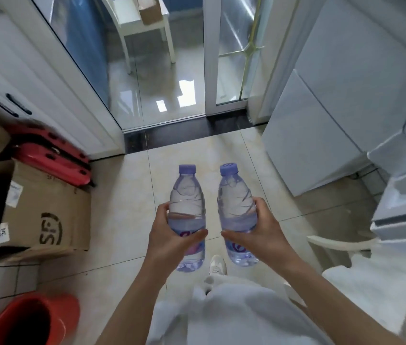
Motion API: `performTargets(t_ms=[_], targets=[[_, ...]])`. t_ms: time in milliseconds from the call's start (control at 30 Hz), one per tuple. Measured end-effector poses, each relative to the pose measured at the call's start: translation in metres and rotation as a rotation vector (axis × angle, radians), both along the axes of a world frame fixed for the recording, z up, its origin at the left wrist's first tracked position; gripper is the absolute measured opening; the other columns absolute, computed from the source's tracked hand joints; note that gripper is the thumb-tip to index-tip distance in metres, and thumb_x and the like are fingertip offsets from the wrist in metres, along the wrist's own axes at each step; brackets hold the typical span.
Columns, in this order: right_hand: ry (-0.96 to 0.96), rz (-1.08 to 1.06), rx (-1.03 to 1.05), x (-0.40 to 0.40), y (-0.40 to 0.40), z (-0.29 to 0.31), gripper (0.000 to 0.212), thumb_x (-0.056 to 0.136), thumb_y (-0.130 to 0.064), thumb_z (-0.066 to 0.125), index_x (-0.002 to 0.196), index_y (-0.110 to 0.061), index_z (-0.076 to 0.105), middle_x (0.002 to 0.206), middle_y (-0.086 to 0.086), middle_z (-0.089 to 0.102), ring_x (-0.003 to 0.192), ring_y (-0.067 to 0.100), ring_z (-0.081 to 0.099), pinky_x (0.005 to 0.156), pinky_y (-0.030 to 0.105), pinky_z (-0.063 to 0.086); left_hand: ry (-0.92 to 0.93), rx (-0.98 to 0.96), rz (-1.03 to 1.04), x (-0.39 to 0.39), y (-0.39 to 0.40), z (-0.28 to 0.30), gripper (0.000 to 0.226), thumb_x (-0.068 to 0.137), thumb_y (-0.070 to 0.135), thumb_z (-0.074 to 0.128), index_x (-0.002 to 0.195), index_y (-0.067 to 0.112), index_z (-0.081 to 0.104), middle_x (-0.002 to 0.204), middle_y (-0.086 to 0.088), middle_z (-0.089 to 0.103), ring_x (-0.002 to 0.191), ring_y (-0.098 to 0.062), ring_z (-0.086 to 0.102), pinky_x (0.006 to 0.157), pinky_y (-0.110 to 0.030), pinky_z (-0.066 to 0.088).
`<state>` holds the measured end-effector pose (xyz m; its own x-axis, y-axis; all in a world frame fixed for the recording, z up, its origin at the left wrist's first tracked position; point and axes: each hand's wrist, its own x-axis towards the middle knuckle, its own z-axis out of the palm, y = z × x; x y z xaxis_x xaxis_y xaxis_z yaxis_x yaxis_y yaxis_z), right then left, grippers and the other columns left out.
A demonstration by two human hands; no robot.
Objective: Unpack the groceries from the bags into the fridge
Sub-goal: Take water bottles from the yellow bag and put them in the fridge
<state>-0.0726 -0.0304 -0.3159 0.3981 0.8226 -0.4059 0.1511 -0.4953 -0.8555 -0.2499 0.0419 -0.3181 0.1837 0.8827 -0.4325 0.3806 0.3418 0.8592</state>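
Two water bottles upright (caps on): left hand (pixel 172 235) grips one (pixel 187 210), right hand (pixel 259 232) the other (pixel 235 207).

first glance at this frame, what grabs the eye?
Two clear water bottles with blue caps, held upright side by side at centre frame: the left bottle gripped by the left hand, the right bottle by the right hand. Next, the reds on the left: a red suitcase by the white cabinet, and a red bucket at bottom left, with a cardboard box between them.
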Motion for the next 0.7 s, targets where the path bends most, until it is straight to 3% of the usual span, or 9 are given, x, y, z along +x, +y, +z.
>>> performTargets(t_ms=[100,300,433,567,700], targets=[[-0.003,-0.032,0.018,0.012,0.041,0.001,0.073,0.061,-0.027,0.088,0.117,-0.026,0.043,0.106,-0.011,0.060,0.094,0.010,0.061,0.069,0.016,0.054,-0.013,0.003,0.008,0.017,0.041,0.002,0.076,0.063,0.016,0.088,0.123,0.028,0.043,0.114,0.006,0.058,0.101,-0.020,0.061,0.087,-0.036,0.056],[-0.020,-0.107,0.023,0.029,0.117,-0.004,0.071,0.062,-0.025,0.087,0.119,-0.020,0.044,0.110,-0.001,0.061,0.099,0.016,0.062,0.083,0.033,0.057,-0.021,0.017,-0.061,0.045,0.131,0.005,0.073,0.065,0.020,0.087,0.121,0.029,0.042,0.112,0.008,0.057,0.095,-0.014,0.060,0.068,-0.013,0.051],[-0.045,-0.177,0.018,0.037,0.165,-0.011,0.073,0.061,-0.030,0.088,0.119,-0.019,0.045,0.108,-0.003,0.061,0.097,0.014,0.062,0.078,0.025,0.056,-0.051,0.005,-0.158,0.063,0.201,0.003,0.076,0.060,0.014,0.090,0.122,0.022,0.046,0.113,0.002,0.062,0.101,-0.021,0.063,0.077,-0.025,0.059],[-0.066,-0.291,-0.024,0.042,0.218,-0.019,0.075,0.061,-0.033,0.088,0.121,-0.021,0.045,0.109,-0.003,0.061,0.097,0.016,0.062,0.080,0.030,0.056,-0.077,-0.001,-0.305,0.082,0.275,0.006,0.073,0.059,0.012,0.090,0.117,0.024,0.047,0.105,0.008,0.062,0.095,-0.013,0.063,0.065,-0.016,0.056],[-0.044,-0.444,-0.026,0.047,0.265,-0.020,0.072,0.062,-0.028,0.087,0.120,-0.021,0.045,0.104,-0.006,0.062,0.096,0.016,0.062,0.072,0.020,0.052,-0.066,-0.005,-0.461,0.105,0.340,0.008,0.076,0.058,0.015,0.091,0.120,0.025,0.048,0.110,0.004,0.065,0.100,-0.015,0.065,0.079,-0.031,0.060]])
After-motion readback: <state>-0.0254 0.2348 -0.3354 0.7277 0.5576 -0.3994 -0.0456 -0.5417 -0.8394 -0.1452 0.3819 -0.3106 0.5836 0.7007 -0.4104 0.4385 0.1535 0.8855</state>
